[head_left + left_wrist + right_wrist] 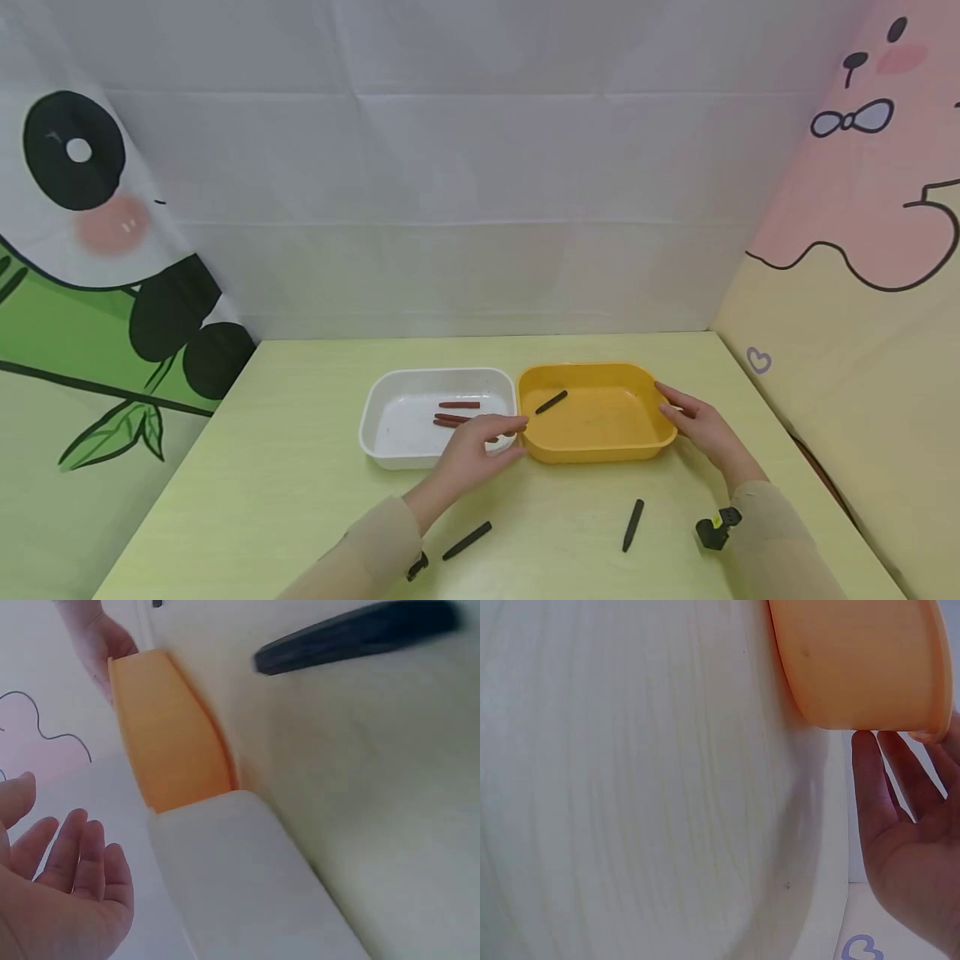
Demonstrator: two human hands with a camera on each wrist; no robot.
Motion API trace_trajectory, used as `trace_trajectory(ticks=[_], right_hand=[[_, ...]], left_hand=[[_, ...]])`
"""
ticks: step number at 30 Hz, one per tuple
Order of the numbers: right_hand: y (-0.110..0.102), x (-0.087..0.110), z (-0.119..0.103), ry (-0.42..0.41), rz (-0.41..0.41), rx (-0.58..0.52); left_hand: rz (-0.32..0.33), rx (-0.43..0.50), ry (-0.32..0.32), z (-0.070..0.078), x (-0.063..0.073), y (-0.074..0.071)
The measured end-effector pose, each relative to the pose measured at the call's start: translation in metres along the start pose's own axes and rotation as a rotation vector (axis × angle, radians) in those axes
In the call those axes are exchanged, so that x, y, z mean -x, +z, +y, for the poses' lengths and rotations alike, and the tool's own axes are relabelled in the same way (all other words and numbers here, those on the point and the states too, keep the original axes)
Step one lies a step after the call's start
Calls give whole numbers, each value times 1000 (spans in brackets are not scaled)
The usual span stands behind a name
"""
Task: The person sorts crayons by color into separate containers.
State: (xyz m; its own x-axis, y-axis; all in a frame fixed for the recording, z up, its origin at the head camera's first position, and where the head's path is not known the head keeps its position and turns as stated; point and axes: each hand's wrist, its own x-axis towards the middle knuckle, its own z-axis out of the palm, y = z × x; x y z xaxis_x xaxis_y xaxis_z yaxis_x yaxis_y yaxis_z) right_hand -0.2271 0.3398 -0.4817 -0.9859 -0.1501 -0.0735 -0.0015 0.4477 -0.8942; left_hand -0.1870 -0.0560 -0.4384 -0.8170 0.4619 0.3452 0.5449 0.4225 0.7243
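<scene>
Trays: two on the table [225, 500], end to end toward its far edge — white tray [386, 421] left, yellow tray [600, 440] right, rims touching or nearly so.
Red-brown crayons [460, 405]: at least three in the white tray, lying in its right half; exact total hidden.
Black crayons [467, 540]: three — one inside the yellow tray near its left end, two on the table in front of the trays, well apart, one left and one right.
Hands: two, one at each end of the yellow tray.
Left hand [472, 454]: over the right end of the white tray, reaching to the yellow tray's left rim.
Left fingers: loosely bent, thumb held apart, nothing pinched; cannot tell whether touching a rim.
Right hand [708, 429]: at the yellow tray's right end.
Right fingers: extended and somewhat spread, tips against the outside of the end wall and at the rim.
In the way: left hand, hiding part of the red-brown crayons and the white tray's near right corner.
Around: white cloth [480, 183] behind the table's far edge; cartoon panels [847, 200] along left and right edges; beige sleeves [780, 533] and small black devices [712, 533] at both wrists.
</scene>
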Motion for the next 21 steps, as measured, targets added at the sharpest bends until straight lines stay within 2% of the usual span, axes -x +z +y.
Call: trace_trajectory(ticks=[3,7,10,15,21], right_hand=[[0,-1,1,1,2,2],[0,-1,1,0,0,0],[1,0,0,-1,-3,3],[2,1,-2,6,-5,5],[2,3,-2,12,-4,6]], left_hand=[[30,-18,25,-5,13,-4],[55,-98,92,-10,32,-10],[54,-143,116,-13,46,-17],[46,-162,134,-21,67,-24],[29,-192,177,-31,86,-27]])
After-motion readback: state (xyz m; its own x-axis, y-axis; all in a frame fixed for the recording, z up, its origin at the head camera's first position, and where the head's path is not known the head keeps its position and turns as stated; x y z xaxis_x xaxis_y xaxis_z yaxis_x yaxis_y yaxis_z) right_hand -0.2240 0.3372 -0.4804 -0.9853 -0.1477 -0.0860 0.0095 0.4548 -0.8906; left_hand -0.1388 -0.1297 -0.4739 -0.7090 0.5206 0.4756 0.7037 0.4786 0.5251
